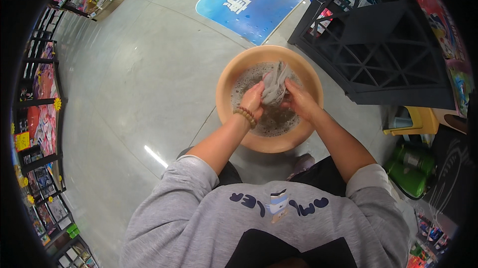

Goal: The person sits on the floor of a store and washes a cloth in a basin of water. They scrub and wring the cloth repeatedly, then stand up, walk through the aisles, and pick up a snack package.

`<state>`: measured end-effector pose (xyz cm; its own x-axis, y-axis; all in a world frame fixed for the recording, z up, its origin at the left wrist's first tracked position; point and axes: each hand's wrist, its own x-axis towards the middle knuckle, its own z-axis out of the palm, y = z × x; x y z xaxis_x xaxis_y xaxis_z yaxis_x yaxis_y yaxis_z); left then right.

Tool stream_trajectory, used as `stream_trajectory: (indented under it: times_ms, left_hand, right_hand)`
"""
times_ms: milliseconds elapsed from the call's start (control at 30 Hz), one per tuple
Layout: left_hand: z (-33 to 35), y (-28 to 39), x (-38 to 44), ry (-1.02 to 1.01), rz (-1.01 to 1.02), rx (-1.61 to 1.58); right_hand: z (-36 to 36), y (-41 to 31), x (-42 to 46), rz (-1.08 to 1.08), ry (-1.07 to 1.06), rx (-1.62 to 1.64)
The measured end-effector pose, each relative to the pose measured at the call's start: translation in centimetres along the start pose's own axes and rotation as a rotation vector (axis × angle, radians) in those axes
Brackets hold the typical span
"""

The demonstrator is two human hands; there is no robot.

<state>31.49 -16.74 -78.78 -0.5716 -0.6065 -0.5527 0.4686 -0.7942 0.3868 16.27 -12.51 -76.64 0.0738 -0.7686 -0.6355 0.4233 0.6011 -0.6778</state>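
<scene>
A wet, bunched grey cloth (pixel 275 85) is held above foamy, murky water (pixel 278 120) in a round orange plastic basin (pixel 270 144). My left hand (pixel 254 100), with bead bracelets at the wrist, grips the cloth's left side between thumb and fingers. On the other side of the cloth, my right hand (pixel 298 98) has its thumb and upper fingers against it; the lower fingers are partly curled below. Both hands are within the basin's rim. The cloth's lower end is partly hidden by the fingers.
The basin stands on a grey tiled floor (pixel 123 81). A black metal display rack (pixel 373 55) rises at the right, near a yellow plastic stool (pixel 418 120) and a green object (pixel 409 171). Stocked shelves (pixel 46 100) line the far left. A blue floor sticker (pixel 254 6) lies beyond the basin.
</scene>
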Motion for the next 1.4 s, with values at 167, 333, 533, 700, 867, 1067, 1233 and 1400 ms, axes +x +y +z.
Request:
stream_trajectory:
  times_ms: [167, 333, 533, 700, 867, 1067, 1233, 1400]
  left_hand:
    - [1.5, 0.2, -1.4, -0.131, -0.209, 0.206]
    - [1.0, 0.9, -1.3, -0.264, -0.246, 0.281]
    - [2.3, 1.6, -1.4, -0.276, -0.258, 0.090]
    - [2.6, 1.9, -2.2, -0.288, -0.331, -0.198]
    - [3.8, 1.6, -3.3, -0.413, -0.393, -0.044]
    - [2.8, 1.3, -1.9, -0.249, -0.055, 1.076]
    - [1.6, -1.2, -1.1, -0.086, 0.193, 1.731]
    - [1.7, 1.1, -1.4, -0.207, -0.266, 0.609]
  right_hand:
    - [-0.9, 0.8, 0.9, -0.213, 0.083, -0.506]
    - [-0.5, -1.6, 0.4, 0.071, 0.143, -0.155]
    - [-3.1, -3.3, 1.1, 0.043, -0.130, 0.023]
    - [-1.7, -3.8, -0.2, -0.220, -0.193, 0.030]
    - [-1.8, -4.5, -0.6, -0.081, -0.320, 0.072]
    - [-2.2, -3.7, 0.8, 0.072, 0.051, -0.307]
    - [0.2, -2.8, 0.9, 0.180, 0.155, -0.397]
    - [-1.9, -3.8, 1.0, -0.045, 0.004, -0.087]
